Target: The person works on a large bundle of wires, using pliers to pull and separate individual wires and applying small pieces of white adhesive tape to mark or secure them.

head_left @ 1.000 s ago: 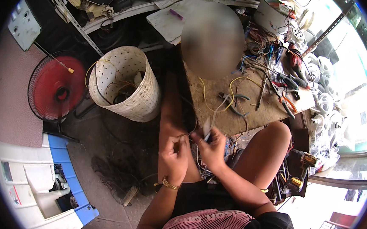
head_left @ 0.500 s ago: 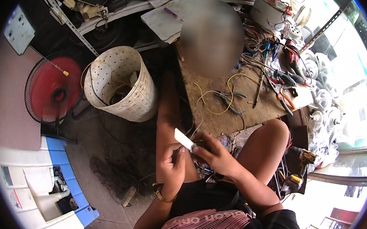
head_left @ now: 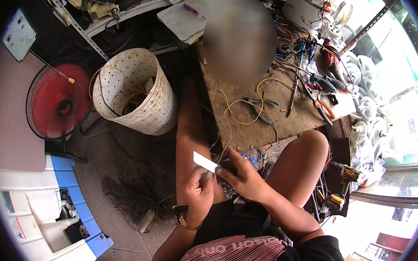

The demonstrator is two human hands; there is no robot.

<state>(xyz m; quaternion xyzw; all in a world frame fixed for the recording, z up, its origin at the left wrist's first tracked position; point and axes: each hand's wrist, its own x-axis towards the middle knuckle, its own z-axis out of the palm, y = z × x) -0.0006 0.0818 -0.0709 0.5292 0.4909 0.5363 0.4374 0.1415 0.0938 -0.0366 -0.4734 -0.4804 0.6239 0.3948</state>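
Note:
In front of my lap, both hands come together at a flat white strip (head_left: 204, 161) that points up and to the left. My left hand (head_left: 200, 189) is closed, thumb against curled fingers, at the strip's lower edge. The right hand (head_left: 245, 177) pinches the strip's lower right end, its thumb on top. A pale wire (head_left: 228, 140) runs from the wooden table down to the right hand; its end is hidden by the fingers. What else lies between the fingers is too small to make out.
On the wooden table (head_left: 233, 137) lie a yellow wire (head_left: 259, 97), dark-handled pliers (head_left: 263, 116) and orange-handled pliers (head_left: 324, 110). A white perforated basket (head_left: 144, 114) and red fan (head_left: 58, 103) stand left. A yellow-black drill (head_left: 343, 181) is at right. A blurred round patch hides part of the table.
The white strip has tipped to a flatter angle and sits slightly further left. Both hands stay together around it. The whole view has shifted slightly.

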